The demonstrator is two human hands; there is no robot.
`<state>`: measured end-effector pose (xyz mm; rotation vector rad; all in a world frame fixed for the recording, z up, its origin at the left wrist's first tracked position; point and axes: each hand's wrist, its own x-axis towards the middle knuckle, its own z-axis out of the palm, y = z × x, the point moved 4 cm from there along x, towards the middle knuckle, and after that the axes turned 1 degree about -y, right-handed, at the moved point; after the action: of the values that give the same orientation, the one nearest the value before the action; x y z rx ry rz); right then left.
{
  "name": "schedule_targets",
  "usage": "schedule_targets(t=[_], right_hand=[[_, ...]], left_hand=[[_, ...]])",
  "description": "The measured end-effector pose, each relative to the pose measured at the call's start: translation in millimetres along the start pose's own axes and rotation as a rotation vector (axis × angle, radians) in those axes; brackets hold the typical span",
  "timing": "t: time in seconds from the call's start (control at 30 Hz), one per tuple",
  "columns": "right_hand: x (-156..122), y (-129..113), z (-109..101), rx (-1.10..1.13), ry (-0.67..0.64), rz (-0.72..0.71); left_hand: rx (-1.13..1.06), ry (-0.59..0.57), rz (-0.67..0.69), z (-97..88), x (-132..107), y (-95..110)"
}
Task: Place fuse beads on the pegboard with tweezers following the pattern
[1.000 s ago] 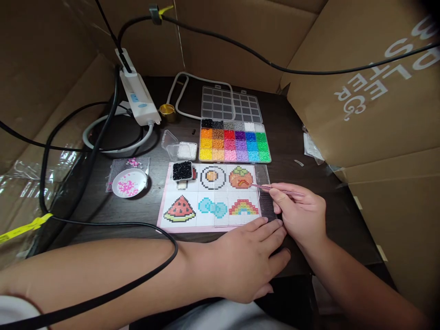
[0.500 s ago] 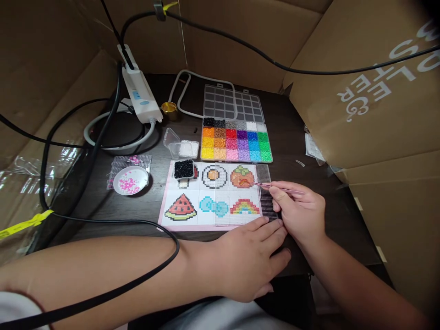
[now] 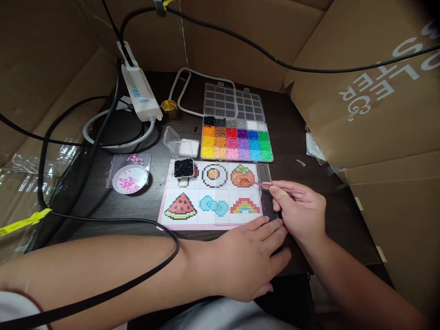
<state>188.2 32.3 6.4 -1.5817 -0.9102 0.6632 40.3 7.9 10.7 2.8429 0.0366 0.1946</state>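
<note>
Pinched in my right hand [image 3: 299, 208] is a pair of pink tweezers [image 3: 287, 185]. Their tips are over the persimmon picture [image 3: 242, 177] on the pattern sheet [image 3: 182, 226], under which a few details are too small to make out. My left hand [image 3: 256, 259] lies flat, palm down, with its fingertips at the lower right edge of a clear pegboard [image 3: 269, 201]. This pegboard covers the right part of the sheet and overhangs the dark table. Whether the tweezers grip a bead cannot be seen.
Behind the sheet stands an open bead box [image 3: 237, 140] with many colours. A small box of black beads [image 3: 184, 168] rests on the sheet, near a box of white beads [image 3: 188, 147]. Leftward are a dish of pink beads [image 3: 140, 183], a power strip [image 3: 140, 91] and black cables [image 3: 113, 219].
The view has shifted very slightly. Both hands and the tweezers keep nearly the same place, with the tips still over the persimmon picture.
</note>
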Motion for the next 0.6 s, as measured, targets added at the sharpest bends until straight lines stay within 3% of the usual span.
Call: schedule_targets(t=[0.6], right_hand=[[-1.5, 3.0, -0.1, -0.009, 0.009, -0.018]], left_hand=[[0.012, 0.015, 0.003, -0.7, 0.8, -0.1]])
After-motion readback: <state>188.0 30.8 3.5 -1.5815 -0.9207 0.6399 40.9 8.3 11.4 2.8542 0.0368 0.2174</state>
